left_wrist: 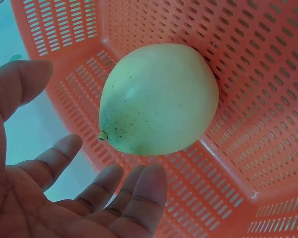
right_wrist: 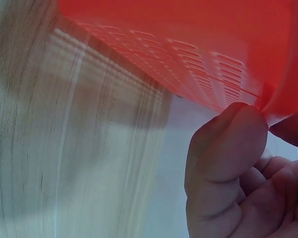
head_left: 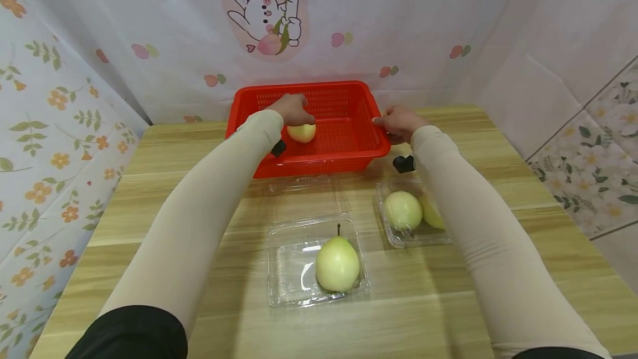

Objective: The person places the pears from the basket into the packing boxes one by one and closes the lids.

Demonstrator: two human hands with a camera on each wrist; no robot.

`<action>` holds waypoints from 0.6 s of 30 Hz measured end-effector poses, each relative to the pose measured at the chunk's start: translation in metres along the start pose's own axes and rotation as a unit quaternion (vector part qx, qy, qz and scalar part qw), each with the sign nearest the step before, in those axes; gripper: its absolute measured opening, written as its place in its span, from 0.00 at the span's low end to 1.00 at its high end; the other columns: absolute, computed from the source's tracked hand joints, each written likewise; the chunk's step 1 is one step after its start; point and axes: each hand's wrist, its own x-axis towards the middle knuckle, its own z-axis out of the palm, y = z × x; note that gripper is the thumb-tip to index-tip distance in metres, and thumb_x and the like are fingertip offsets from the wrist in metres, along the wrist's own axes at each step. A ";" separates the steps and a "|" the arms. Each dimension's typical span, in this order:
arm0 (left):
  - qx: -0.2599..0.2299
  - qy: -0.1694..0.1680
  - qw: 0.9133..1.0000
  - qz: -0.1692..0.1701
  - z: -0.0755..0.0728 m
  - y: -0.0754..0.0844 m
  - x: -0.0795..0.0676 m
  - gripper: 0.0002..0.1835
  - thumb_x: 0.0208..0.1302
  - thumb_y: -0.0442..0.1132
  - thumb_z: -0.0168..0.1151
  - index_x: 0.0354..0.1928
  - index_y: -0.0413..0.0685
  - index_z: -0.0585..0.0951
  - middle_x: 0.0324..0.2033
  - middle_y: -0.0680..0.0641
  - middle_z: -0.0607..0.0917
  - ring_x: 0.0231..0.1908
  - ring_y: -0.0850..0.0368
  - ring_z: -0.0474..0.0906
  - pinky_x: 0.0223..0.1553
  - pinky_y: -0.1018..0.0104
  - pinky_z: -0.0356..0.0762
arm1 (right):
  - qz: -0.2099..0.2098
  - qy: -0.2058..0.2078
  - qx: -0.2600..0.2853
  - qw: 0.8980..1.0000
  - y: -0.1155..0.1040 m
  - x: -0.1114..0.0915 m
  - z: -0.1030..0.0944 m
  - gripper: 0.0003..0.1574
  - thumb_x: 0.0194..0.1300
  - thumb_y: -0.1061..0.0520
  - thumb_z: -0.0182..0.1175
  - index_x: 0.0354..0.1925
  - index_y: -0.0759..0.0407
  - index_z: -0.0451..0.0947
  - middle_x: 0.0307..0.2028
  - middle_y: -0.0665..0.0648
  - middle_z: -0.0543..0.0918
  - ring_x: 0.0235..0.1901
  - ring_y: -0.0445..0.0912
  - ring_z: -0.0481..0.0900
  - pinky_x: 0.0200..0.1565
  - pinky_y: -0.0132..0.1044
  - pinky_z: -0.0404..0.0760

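A red plastic basket (head_left: 319, 166) with slotted walls stands at the back of the table. In it lies a pale yellow-green pear (left_wrist: 159, 99), its stub towards my palm in the left wrist view. My left hand (head_left: 293, 109) hovers over the basket beside this pear, thumb and fingers spread, with a gap between them and the fruit. At the basket's right side my right hand (head_left: 401, 122) pinches the rim between thumb and fingers, as the right wrist view shows from below the red edge (right_wrist: 288, 74).
Nearer me, an open clear plastic box (head_left: 291, 270) holds one stemmed pear (head_left: 337, 263) in its right half; its lid lies folded back towards the basket. To the right, another clear box (head_left: 399, 240) holds pears (head_left: 402, 211), partly behind my right sleeve. A patterned curtain (head_left: 174, 26) hangs behind.
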 end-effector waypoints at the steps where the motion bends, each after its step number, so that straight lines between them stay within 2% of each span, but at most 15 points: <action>1: 0.002 -0.001 1.000 0.001 0.000 0.000 0.001 0.37 0.66 0.50 0.62 0.73 0.46 0.63 0.68 0.43 0.68 0.63 0.47 0.67 0.63 0.50 0.68 | -0.001 0.000 0.001 1.000 0.000 0.000 0.000 0.22 0.76 0.50 0.52 0.54 0.66 0.67 0.51 0.67 0.79 0.34 0.50 0.85 0.41 0.42 0.85; 5: 0.002 -0.006 1.000 0.003 0.003 -0.001 0.001 0.37 0.67 0.50 0.61 0.73 0.45 0.62 0.69 0.43 0.68 0.64 0.46 0.66 0.65 0.50 0.66 | -0.003 0.003 0.003 1.000 -0.001 0.000 0.001 0.20 0.76 0.50 0.52 0.53 0.66 0.68 0.47 0.66 0.80 0.33 0.50 0.84 0.40 0.41 0.85; 10: 0.002 -0.014 1.000 0.002 0.009 -0.002 0.005 0.34 0.66 0.49 0.62 0.70 0.43 0.66 0.64 0.42 0.71 0.59 0.47 0.69 0.63 0.53 0.68 | -0.005 0.005 0.002 1.000 0.001 0.000 0.000 0.18 0.76 0.51 0.52 0.51 0.65 0.68 0.45 0.64 0.80 0.32 0.50 0.85 0.39 0.41 0.85; 14: 0.000 -0.011 1.000 0.005 0.015 -0.003 0.011 0.31 0.64 0.47 0.64 0.66 0.43 0.69 0.58 0.42 0.74 0.54 0.48 0.71 0.59 0.56 0.71 | -0.008 0.003 0.003 1.000 0.002 -0.002 0.000 0.19 0.76 0.50 0.52 0.51 0.66 0.68 0.46 0.66 0.81 0.32 0.49 0.84 0.39 0.41 0.85; 18: 0.008 -0.006 1.000 0.010 0.018 -0.004 0.017 0.33 0.63 0.46 0.65 0.68 0.43 0.68 0.59 0.42 0.74 0.53 0.48 0.71 0.57 0.57 0.73 | -0.009 0.002 0.005 1.000 0.002 -0.002 0.000 0.20 0.76 0.50 0.52 0.52 0.66 0.68 0.48 0.67 0.80 0.33 0.49 0.84 0.40 0.41 0.85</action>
